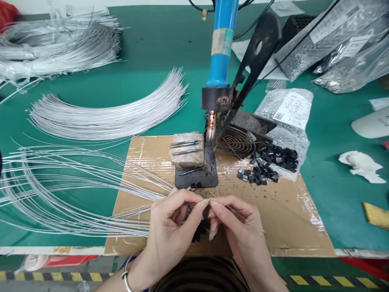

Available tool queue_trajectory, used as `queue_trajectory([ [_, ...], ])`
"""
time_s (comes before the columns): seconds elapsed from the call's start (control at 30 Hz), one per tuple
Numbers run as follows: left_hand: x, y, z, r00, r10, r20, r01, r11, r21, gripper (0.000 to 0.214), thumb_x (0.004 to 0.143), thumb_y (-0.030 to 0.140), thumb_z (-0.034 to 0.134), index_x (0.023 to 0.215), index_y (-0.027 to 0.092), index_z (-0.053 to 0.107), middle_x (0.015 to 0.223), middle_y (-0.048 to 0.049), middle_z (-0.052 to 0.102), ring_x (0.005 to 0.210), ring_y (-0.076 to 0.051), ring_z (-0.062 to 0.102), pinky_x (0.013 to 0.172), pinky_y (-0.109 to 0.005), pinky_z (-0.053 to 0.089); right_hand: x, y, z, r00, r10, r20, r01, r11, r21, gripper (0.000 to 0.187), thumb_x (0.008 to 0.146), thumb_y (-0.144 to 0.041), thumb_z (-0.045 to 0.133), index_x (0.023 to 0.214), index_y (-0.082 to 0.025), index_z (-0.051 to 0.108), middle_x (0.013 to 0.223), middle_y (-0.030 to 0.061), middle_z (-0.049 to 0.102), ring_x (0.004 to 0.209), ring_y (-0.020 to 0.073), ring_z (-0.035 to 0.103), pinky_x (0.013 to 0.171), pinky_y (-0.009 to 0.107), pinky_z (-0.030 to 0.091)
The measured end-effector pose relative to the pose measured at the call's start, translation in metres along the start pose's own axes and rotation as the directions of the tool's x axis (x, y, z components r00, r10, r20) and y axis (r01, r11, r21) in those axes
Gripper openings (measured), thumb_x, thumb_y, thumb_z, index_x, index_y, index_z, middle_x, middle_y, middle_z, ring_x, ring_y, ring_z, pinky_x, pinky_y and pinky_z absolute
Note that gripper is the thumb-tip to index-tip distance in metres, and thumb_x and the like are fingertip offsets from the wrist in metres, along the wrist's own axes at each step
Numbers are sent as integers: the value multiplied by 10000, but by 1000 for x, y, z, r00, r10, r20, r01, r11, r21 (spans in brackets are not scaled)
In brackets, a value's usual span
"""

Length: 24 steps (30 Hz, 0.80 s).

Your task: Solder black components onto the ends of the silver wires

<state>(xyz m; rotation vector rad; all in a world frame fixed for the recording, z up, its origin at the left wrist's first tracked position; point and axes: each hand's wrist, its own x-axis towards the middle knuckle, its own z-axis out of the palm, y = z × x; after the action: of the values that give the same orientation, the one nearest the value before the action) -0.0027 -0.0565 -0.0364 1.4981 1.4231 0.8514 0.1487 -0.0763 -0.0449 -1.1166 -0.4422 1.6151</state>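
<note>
My left hand [170,227] and my right hand [237,227] meet at the near edge of a cardboard sheet [291,219], fingertips pinched together. Between them they hold thin silver wires [133,190] that fan out to the left; a small dark part seems to sit under the left fingers, but I cannot make it out. One fine wire runs back over my right hand. Just beyond the fingertips stands a blue-handled soldering iron [223,48] on a black base [197,178], tip down.
A worn sponge block [187,152] with metal tips lies beside the iron. Small black parts [267,164] spill from a clear bag at the right. Curved wire bundles [112,113] cover the green table at the left. Silvery bags [340,44] lie at the back right, a crumpled tissue [361,166] at the right.
</note>
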Motion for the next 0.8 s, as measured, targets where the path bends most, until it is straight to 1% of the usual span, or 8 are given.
queue_trajectory([
  [0.1, 1, 3, -2, 1000, 24, 4, -24, 999, 39, 191, 965, 258, 668, 803, 199, 749, 600, 11, 629, 506, -110, 436, 502, -249, 363, 3, -1, -4, 999, 31, 28, -31, 999, 12, 132, 846, -308, 851, 791, -191, 827, 654, -12, 716, 495, 72, 620, 525, 181, 553],
  [0.17, 2, 5, -3, 999, 45, 7, -45, 998, 49, 199, 958, 248, 672, 780, 199, 748, 574, 24, 580, 504, -107, 391, 487, -247, 331, 5, -2, -9, 996, 54, 69, -55, 998, 11, 141, 845, -309, 853, 783, -185, 827, 644, -11, 712, 479, 68, 618, 508, 171, 544],
  [0.3, 2, 6, -6, 997, 63, 44, -64, 997, 39, 192, 954, 235, 674, 784, 201, 754, 589, 18, 582, 526, -116, 417, 494, -247, 336, 8, -3, -16, 988, 83, 129, -84, 996, 3, 160, 841, -320, 857, 772, -180, 822, 645, -7, 714, 461, 75, 625, 476, 170, 545],
  [0.4, 3, 5, -6, 996, 75, 39, -77, 996, 39, 178, 949, 221, 677, 790, 199, 754, 595, 18, 591, 523, -114, 420, 494, -246, 339, 7, -6, -16, 989, 100, 112, -99, 995, -22, 174, 837, -330, 862, 767, -176, 819, 651, -7, 713, 469, 77, 625, 483, 175, 554],
  [0.53, 3, 3, -3, 994, 109, -5, -108, 992, 63, 168, 941, 200, 685, 783, 200, 744, 568, 43, 526, 500, -102, 362, 464, -238, 300, 6, -6, -13, 993, 89, 82, -87, 996, -28, 175, 846, -331, 855, 783, -172, 823, 666, -5, 715, 499, 69, 629, 531, 169, 561],
  [0.67, 1, 0, 1, 987, 150, -49, -145, 985, 93, 129, 937, 185, 701, 819, 215, 744, 560, 65, 437, 502, -98, 351, 461, -226, 293, 7, -2, -13, 994, 55, 99, -56, 998, 9, 155, 850, -327, 851, 802, -182, 832, 674, 0, 723, 502, 73, 632, 515, 169, 559],
  [0.8, -2, -2, 4, 982, 177, -67, -169, 980, 104, 126, 946, 171, 697, 840, 228, 736, 567, 69, 450, 502, -96, 355, 461, -219, 296, 5, 1, -9, 997, 60, 58, -63, 996, 58, 123, 851, -305, 846, 821, -186, 838, 662, -7, 720, 505, 68, 626, 515, 161, 560],
])
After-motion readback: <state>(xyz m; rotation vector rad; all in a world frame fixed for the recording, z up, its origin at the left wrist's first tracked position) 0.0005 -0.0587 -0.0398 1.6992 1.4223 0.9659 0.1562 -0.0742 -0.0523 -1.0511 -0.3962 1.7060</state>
